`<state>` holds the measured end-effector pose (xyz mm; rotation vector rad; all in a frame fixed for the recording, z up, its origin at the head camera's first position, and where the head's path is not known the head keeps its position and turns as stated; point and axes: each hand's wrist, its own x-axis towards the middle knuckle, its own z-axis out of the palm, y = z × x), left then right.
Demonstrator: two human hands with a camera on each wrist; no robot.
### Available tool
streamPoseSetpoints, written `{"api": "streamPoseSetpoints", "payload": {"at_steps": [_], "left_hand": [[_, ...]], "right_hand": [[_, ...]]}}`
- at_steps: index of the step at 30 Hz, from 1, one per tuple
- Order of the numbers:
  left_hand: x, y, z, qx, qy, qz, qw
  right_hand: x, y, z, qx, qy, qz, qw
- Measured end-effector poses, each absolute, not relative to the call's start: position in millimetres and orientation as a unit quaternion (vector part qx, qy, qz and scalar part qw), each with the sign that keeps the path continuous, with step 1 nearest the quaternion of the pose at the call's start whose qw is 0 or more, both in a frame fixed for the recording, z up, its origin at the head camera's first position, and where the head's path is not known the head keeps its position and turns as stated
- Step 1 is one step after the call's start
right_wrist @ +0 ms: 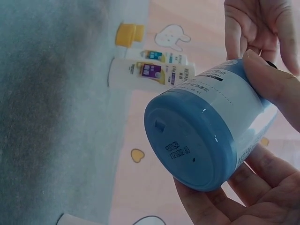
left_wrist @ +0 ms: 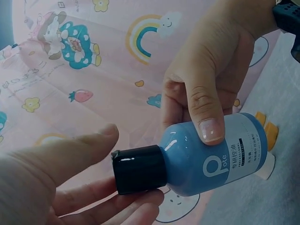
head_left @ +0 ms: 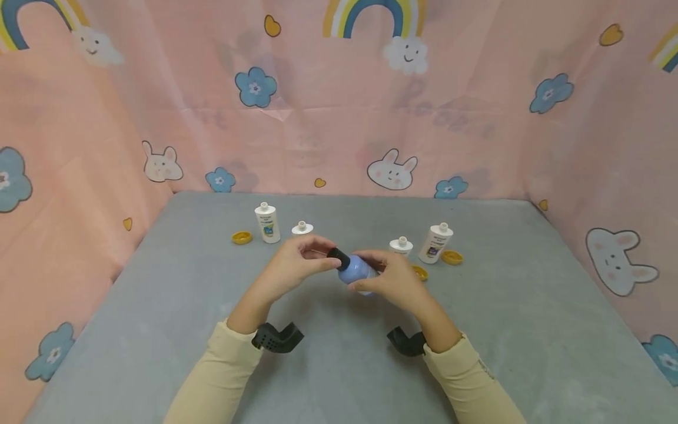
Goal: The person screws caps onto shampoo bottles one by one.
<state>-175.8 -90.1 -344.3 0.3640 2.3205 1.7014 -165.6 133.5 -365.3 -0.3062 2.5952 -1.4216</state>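
A blue bottle (head_left: pixel 356 270) with a white label and a black cap (left_wrist: pixel 140 169) is held tilted above the table. My right hand (head_left: pixel 394 279) grips its body, thumb on one side and fingers on the other. At the capped end is my left hand (head_left: pixel 298 262), its fingers lying along the underside of the cap. In the left wrist view, the left thumb stands apart from the cap. The bottle's blue base (right_wrist: pixel 187 140), with printed characters on it, faces the right wrist camera.
Several white bottles with bare necks stand behind the hands, among them a left one (head_left: pixel 267 224) and a right one (head_left: pixel 435 242). Yellow caps lie beside them, one at the left (head_left: pixel 242 237) and one at the right (head_left: pixel 452 257). A pink patterned cloth (head_left: pixel 318 129) surrounds the grey table (head_left: pixel 132 330).
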Motion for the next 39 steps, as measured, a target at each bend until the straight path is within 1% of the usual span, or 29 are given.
{"api": "streamPoseSetpoints", "payload": {"at_steps": [5,12,27,30,35,39], "left_hand": [[-178.9,-88.0,-346.5,0.126,0.799,0.578,0.11],[-174.9,-88.7,-347.0,0.13,0.8,0.577,0.104],[-173.9,-90.0,-348.2,0.186,0.782,0.585,0.104],[-173.9,-89.9,-347.1,0.169,0.782,0.589,0.11],[-175.9,-89.0,-345.6,0.108,0.791,0.593,0.105],[-176.1,-89.2,-346.8,0.095,0.801,0.582,0.105]], "right_hand": [[-165.8,132.4,-364.2,-0.111,0.871,-0.473,0.069],[-165.0,130.6,-364.9,-0.115,0.868,-0.476,0.078],[-165.7,134.4,-364.1,-0.111,0.862,-0.486,0.09],[-165.9,134.3,-364.3,-0.11,0.862,-0.486,0.09],[-166.3,133.7,-365.5,-0.112,0.864,-0.483,0.085],[-166.4,132.2,-366.6,-0.112,0.867,-0.478,0.083]]}}
